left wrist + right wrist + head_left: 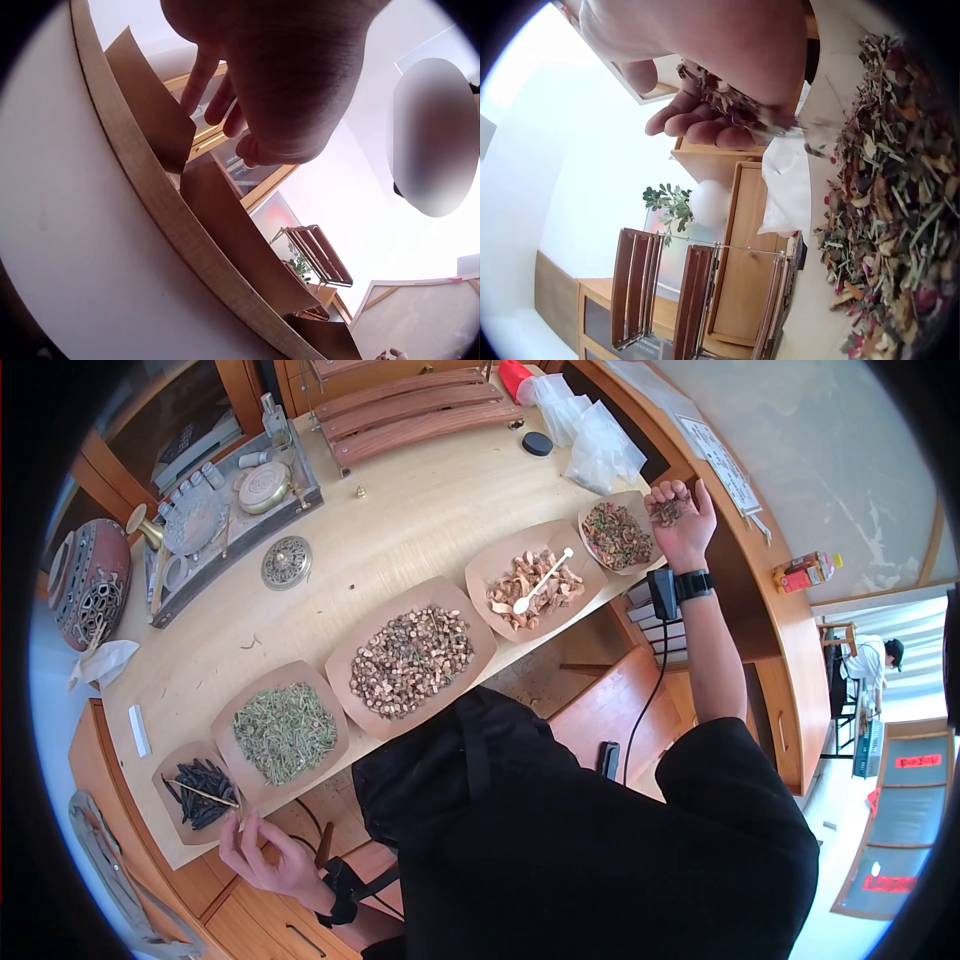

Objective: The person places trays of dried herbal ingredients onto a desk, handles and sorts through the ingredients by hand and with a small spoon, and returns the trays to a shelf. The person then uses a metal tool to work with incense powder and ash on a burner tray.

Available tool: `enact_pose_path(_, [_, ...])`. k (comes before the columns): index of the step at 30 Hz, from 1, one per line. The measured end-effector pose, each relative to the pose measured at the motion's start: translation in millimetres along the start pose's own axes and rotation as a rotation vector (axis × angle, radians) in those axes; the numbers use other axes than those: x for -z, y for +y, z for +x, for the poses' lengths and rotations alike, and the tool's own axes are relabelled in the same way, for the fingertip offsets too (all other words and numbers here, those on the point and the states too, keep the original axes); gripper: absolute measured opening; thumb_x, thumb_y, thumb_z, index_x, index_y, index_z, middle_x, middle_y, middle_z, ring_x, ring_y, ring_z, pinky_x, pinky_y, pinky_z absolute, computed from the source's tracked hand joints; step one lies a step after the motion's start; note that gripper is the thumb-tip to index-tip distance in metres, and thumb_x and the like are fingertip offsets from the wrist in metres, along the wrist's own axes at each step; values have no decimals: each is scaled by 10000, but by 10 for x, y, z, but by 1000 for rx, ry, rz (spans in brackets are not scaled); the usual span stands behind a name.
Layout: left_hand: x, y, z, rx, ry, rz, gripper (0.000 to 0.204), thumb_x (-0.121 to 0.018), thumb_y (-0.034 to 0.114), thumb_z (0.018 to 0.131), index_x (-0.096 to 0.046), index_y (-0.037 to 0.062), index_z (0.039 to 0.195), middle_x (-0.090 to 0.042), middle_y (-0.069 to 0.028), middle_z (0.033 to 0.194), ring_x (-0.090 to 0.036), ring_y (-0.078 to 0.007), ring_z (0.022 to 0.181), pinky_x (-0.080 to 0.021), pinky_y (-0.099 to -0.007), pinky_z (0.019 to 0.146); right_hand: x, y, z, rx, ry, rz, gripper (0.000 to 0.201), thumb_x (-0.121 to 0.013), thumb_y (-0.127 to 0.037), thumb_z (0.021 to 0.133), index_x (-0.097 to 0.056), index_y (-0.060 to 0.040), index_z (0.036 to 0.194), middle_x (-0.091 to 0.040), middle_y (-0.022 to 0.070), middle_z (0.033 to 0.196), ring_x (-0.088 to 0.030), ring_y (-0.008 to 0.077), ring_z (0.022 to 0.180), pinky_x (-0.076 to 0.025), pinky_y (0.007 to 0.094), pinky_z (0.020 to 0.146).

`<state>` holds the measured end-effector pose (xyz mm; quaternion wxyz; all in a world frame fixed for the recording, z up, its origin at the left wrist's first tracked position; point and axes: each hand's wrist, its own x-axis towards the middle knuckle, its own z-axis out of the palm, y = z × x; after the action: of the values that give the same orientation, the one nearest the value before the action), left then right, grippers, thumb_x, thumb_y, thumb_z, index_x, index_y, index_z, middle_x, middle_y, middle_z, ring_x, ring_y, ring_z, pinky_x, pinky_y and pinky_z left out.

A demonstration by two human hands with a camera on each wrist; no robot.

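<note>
My right hand (684,532) is cupped palm up and holds a handful of mixed dried petals and leaves (727,101) over the small paper tray (646,560) at the right end of the row. Bits blur between palm and pile in the right wrist view, where the heap of dried flower mix (892,202) fills the side. My left hand (272,860), fingers loosely bent, is at the near edge of the tray of dark dried sticks (203,792). A thin tan stick (200,792) lies across that tray, one end close to the fingertips.
Between these trays stand ones of green dried herb (285,732), brown slices (412,660) and pale chips (535,590) with a white spoon (543,580). Behind are a pierced metal disc (286,562), wooden rack (415,415), plastic bags (603,448) and a cluttered tray (235,550).
</note>
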<state>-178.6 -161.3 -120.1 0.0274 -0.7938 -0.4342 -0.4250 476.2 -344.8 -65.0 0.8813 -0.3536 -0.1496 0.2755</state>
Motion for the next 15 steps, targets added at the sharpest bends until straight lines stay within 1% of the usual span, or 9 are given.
enact_pose_path(1, [-1, -2, 2, 0, 0, 0, 206, -641, -120, 929, -730, -10, 1079, -639, -146, 1191, -633, -307, 1107, -514, -421, 933, -15, 6, -16, 0, 7, -26, 419, -496, -404, 1041, -534, -75, 785, -487, 57, 783, -465, 225, 776, -407, 366, 815])
enact_pose_path(2, [0, -2, 7, -15, -3, 14, 228, -636, -146, 906, -725, -6, 1063, -632, -158, 1195, -643, -323, 1102, -529, -421, 896, -21, 8, -25, 0, 15, -51, 436, -482, -409, 1040, -489, -94, 739, -459, 50, 759, -430, 217, 750, -380, 358, 789])
enact_pose_path(3, [1, -3, 10, -30, -7, 29, 252, -630, -171, 882, -720, -3, 1046, -625, -171, 1199, -653, -338, 1098, -544, -421, 858, 11, 5, -20, 0, 15, -51, 436, -482, -409, 1040, -489, -94, 739, -459, 50, 759, -430, 217, 750, -380, 358, 789])
enact_pose_path(5, [5, -2, 14, -28, -8, 29, 252, -630, -172, 882, -720, -3, 1045, -625, -171, 1197, -654, -339, 1099, -544, -421, 860, 86, -5, -2, -34, -138, -51, 470, -459, -417, 1042, -447, -107, 689, -413, 37, 711, -408, 212, 734, -362, 352, 765])
enact_pose_path(6, [7, -2, 14, -25, -10, 29, 252, -630, -173, 881, -721, -4, 1044, -625, -171, 1196, -654, -339, 1099, -544, -421, 862, 83, -2, -6, -34, -138, -51, 470, -459, -417, 1042, -447, -107, 689, -413, 37, 711, -408, 212, 734, -362, 352, 765])
enact_pose_path(8, [8, -3, 12, -25, -9, 28, 252, -630, -173, 881, -722, -3, 1042, -625, -172, 1197, -654, -339, 1100, -545, -421, 864, 74, 6, -10, -33, -145, -52, 504, -446, -422, 1041, -385, -127, 637, -371, 26, 657, -393, 211, 715, -354, 350, 755])
enact_pose_path(9, [8, -5, 11, -24, -8, 27, 253, -630, -174, 880, -723, -2, 1041, -625, -173, 1197, -654, -339, 1100, -545, -422, 866, 76, 8, -10, -33, -145, -52, 504, -446, -422, 1041, -385, -127, 637, -371, 26, 657, -393, 211, 715, -354, 350, 755])
enact_pose_path(11, [9, -6, 7, -25, -6, 27, 253, -631, -174, 880, -724, -1, 1041, -625, -172, 1199, -654, -340, 1100, -546, -422, 867, 78, 11, -10, -48, -190, -54, 523, -433, -419, 1047, -374, -136, 611, -346, 16, 604, -376, 200, 667, -366, 349, 764])
enact_pose_path(15, [16, 0, 1, -21, -6, 26, 259, -638, -173, 876, -726, 5, 1042, -626, -171, 1205, -653, -340, 1101, -546, -422, 866, 71, 13, -12, -55, -199, -97, 534, -416, -416, 1057, -390, -137, 602, -334, 9, 565, -361, 186, 621, -379, 348, 776])
